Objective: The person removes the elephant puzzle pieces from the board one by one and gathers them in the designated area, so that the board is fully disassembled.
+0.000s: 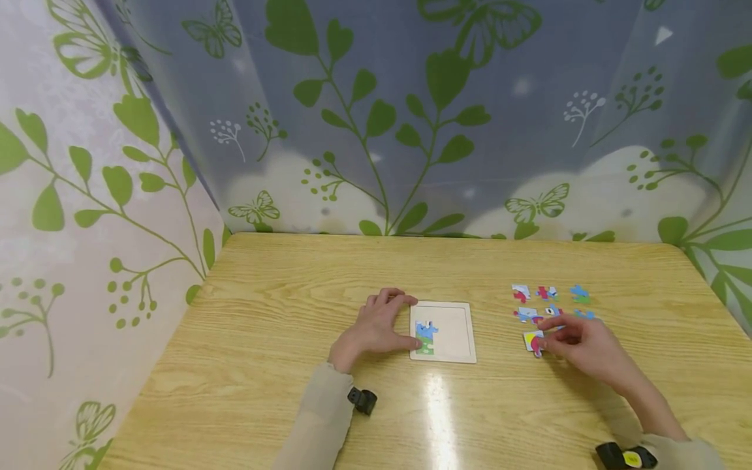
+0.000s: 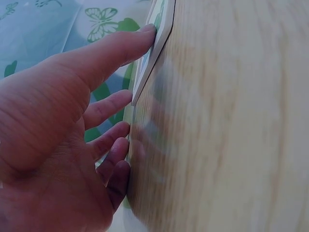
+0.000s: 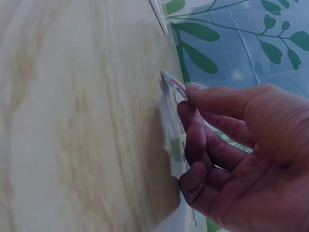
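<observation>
A square puzzle tray (image 1: 452, 333) lies on the table, with a few joined blue and green pieces (image 1: 427, 338) along its left side. My left hand (image 1: 378, 326) rests at the tray's left edge, thumb over the lower left border and index finger at the upper left corner. In the left wrist view the thumb (image 2: 145, 36) presses on the tray's rim. My right hand (image 1: 581, 346) pinches a yellow and red puzzle piece (image 1: 533, 341) between thumb and fingers. The right wrist view shows that piece (image 3: 175, 83) edge-on, tilted and close over the table.
Loose puzzle pieces (image 1: 546, 293) lie in rows beyond my right hand, some partly hidden by it. The wooden table (image 1: 294, 281) ends at a curtain (image 1: 388, 130) with leaves and butterflies. Dark wrist cameras (image 1: 362, 401) sit on both sleeves.
</observation>
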`<act>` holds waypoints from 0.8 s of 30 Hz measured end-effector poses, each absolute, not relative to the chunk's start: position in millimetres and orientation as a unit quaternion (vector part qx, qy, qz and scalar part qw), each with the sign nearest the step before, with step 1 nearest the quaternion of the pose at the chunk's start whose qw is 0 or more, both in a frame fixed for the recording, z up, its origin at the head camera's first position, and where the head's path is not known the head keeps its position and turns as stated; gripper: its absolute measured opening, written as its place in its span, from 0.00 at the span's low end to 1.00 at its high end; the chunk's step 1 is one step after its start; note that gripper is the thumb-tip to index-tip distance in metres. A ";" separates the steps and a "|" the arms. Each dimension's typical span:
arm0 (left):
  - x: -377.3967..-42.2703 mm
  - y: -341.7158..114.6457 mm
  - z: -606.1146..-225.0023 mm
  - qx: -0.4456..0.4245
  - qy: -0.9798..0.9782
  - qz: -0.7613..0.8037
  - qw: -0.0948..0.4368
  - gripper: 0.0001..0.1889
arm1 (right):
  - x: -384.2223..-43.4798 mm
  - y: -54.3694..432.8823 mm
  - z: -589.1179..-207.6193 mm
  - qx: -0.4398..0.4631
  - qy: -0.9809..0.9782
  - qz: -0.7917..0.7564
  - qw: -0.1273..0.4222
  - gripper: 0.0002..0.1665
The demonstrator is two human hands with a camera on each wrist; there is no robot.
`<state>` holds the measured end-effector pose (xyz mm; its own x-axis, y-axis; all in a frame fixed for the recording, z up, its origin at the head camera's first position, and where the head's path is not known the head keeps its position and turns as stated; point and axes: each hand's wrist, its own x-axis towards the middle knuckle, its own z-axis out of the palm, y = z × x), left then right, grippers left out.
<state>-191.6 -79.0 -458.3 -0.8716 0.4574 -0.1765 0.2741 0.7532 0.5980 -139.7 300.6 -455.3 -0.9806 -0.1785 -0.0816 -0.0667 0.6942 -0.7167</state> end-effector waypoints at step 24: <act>-189.2 -79.4 -457.3 0.194 0.922 0.293 0.159 0.42 | -141.6 303.1 -457.3 -0.055 0.922 -0.372 0.095 0.16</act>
